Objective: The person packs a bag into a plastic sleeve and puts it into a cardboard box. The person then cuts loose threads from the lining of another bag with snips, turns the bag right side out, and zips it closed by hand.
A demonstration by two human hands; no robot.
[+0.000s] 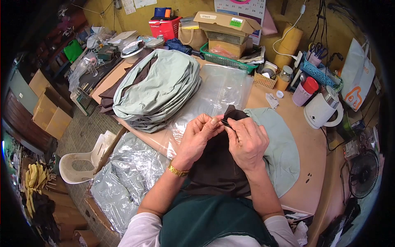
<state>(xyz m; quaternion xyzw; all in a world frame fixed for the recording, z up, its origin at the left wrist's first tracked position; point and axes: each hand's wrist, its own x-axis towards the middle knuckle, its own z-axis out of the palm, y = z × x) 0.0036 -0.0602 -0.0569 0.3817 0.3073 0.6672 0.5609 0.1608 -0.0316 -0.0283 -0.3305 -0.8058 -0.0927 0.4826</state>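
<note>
Extending from between left hand and right hand, equally near, fingertips pinched closed on its upper edge: dark brown cloth, long axis toward the apron, at the table's near edge.

In the middle, the held cloth is between the left hand and the right hand, and its lower part is before the apron. To its right, on the tabletop, lies the spread cloth (one part is hidden behind the right forearm). Beyond the hands lies the plastic sheet, with the cloth pile at its left. At the back, near the wall, the carton is above the crate. At the right stands the kettle, just beside the tumbler; farther right is the fan. In front of the cloth pile is the wrapped bundle, and left of this the chair stands on the floor.
</note>
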